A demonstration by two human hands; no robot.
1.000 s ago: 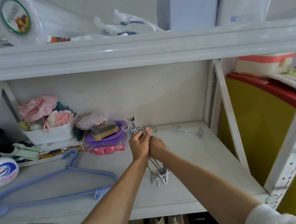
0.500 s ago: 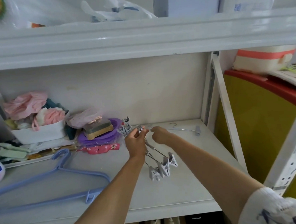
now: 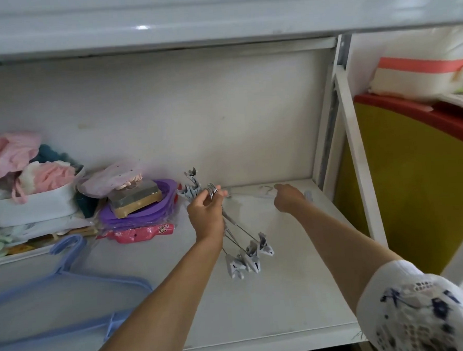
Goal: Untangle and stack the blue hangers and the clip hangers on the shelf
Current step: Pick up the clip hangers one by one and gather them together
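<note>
Head view: left hand (image 3: 207,213) up off the shelf (image 3: 286,294), fingers curled tight round the hooks of a bunch of clip hangers (image 3: 244,252). Grey clips dangling low, just right of the left wrist, more clips poking up behind the fingers. Right hand (image 3: 287,199) stretched far back, fingers loose and gripping nothing, resting by one lone clip hanger (image 3: 266,193) flat near the back wall. Fingertips hard to make out there. Blue hangers (image 3: 68,277) flat at the left, well apart from both hands, cut off at the edge.
</note>
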